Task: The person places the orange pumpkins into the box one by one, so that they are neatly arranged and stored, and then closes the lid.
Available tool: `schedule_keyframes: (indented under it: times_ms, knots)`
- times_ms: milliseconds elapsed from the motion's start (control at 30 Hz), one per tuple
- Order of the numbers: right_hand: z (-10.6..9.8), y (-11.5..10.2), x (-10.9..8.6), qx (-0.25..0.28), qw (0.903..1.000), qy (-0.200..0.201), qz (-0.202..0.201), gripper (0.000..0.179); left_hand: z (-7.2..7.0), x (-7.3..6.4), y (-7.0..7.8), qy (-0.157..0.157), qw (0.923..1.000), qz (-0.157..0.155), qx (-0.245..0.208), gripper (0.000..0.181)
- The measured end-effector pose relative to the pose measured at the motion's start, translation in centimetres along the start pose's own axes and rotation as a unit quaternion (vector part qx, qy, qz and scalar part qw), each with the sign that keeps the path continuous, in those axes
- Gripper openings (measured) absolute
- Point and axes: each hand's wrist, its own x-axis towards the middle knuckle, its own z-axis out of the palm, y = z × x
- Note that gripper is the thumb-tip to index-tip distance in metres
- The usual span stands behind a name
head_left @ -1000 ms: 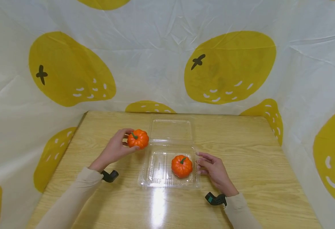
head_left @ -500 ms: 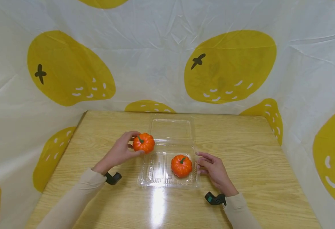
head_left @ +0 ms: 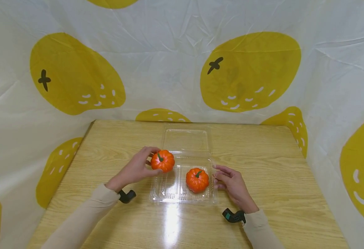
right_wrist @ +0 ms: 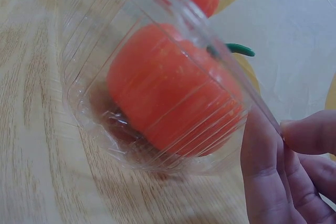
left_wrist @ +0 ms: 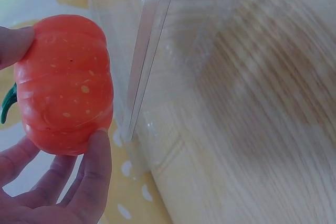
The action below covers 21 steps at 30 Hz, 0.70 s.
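My left hand [head_left: 140,166] holds a small orange toy pumpkin [head_left: 163,161] with a green stem between thumb and fingers, over the left side of a clear plastic clamshell container [head_left: 157,199]. In the left wrist view that pumpkin [left_wrist: 68,87] lies on its side to the camera, the fingertips against its ribbed skin. A second orange pumpkin [head_left: 197,180] sits in the right half of the container's base, stem up. At the right edge, my right hand [head_left: 233,185] pinches the container's rim [right_wrist: 268,116] between thumb and fingers, as the right wrist view shows.
The container's lid [head_left: 186,140] lies folded back toward the far side of the wooden table [head_left: 262,159]. A white cloth [head_left: 163,76] printed with large yellow fruit hangs behind the table and along both sides.
My left hand has carried its pumpkin right and nearer to me, from beside the container to above its left part. The right hand and the second pumpkin have stayed in place.
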Motion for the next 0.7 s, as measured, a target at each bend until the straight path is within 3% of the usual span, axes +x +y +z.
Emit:
schedule_keyframes:
  times_ms: [533, 700]
  knots:
    - [0.0, -0.2, -0.1, 0.011, 0.9999, -0.009, 0.0, 0.052, 1.2, 0.1, 1.0, -0.046, 0.9989, 0.0, 0.008, 0.073]
    - [0.1, -0.3, -0.1, 0.014, 0.9999, -0.009, 0.0, 0.051, 1.5, 0.3, 1.4, -0.06, 0.9979, 0.014, 0.018, 0.07]
